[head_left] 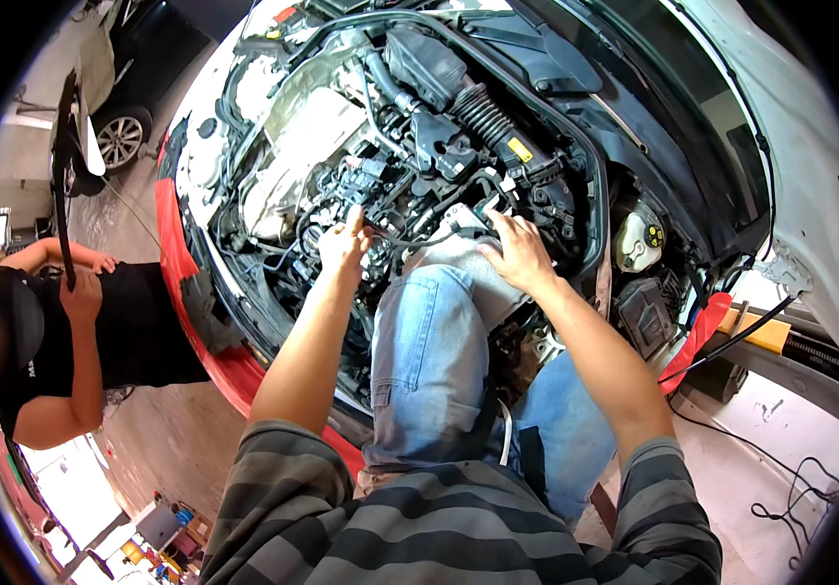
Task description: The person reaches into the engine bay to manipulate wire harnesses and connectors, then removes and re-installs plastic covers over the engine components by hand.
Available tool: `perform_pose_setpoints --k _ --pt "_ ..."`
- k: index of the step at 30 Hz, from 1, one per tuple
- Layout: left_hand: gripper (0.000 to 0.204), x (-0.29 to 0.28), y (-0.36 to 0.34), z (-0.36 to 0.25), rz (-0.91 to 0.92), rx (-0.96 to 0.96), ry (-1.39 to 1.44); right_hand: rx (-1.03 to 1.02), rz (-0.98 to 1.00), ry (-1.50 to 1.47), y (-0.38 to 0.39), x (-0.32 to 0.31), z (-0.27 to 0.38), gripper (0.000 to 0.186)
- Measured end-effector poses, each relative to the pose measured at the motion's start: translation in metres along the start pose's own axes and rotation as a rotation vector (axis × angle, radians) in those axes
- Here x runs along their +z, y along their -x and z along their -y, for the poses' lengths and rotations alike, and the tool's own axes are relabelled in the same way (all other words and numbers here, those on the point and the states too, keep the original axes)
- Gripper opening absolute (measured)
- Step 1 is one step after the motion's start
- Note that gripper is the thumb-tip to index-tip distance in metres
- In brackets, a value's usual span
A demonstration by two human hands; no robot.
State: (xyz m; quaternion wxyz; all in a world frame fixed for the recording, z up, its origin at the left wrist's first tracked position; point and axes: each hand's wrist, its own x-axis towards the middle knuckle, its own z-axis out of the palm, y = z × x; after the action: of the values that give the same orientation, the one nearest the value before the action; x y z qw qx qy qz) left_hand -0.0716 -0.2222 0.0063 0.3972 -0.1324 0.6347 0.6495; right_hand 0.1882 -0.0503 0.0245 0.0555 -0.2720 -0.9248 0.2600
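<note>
My left hand (344,244) is at the engine's middle among wiring and fittings (363,174), index finger extended, other fingers curled by a thin black hose (417,243); whatever it grips is unclear. My right hand (519,249) lies with fingers spread on a silver component (463,211), near a small black connector. My knee in blue jeans (422,356) rests in the engine bay between my arms. Above are a corrugated intake hose (483,112) and a black housing (424,63).
A co-worker (127,322) in black stands at the left, hands on a black bar (65,185). Red covers (171,234) drape the car's edges. The raised hood (809,156) and a strut (731,336) are at the right. A dark car (141,78) stands behind; cables (799,497) lie lower right.
</note>
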Motion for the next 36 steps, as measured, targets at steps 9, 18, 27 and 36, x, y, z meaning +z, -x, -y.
perform_pose_setpoints --k 9,18,27,36 --pt "0.034 0.037 -0.012 0.060 -0.090 -0.053 -0.041 0.005 0.041 0.050 -0.013 -0.034 0.014 0.041" --pt "0.032 0.085 -0.026 0.036 -0.133 0.037 0.203 -0.192 -0.010 0.507 -0.055 -0.020 0.059 0.050" --pt "0.032 0.123 -0.055 0.017 -0.340 -0.118 0.181 -0.033 0.182 0.369 -0.115 0.033 0.065 0.030" --pt "0.031 0.111 -0.066 0.045 -0.259 -0.025 0.385 -0.032 0.127 0.227 -0.121 0.046 0.055 0.024"
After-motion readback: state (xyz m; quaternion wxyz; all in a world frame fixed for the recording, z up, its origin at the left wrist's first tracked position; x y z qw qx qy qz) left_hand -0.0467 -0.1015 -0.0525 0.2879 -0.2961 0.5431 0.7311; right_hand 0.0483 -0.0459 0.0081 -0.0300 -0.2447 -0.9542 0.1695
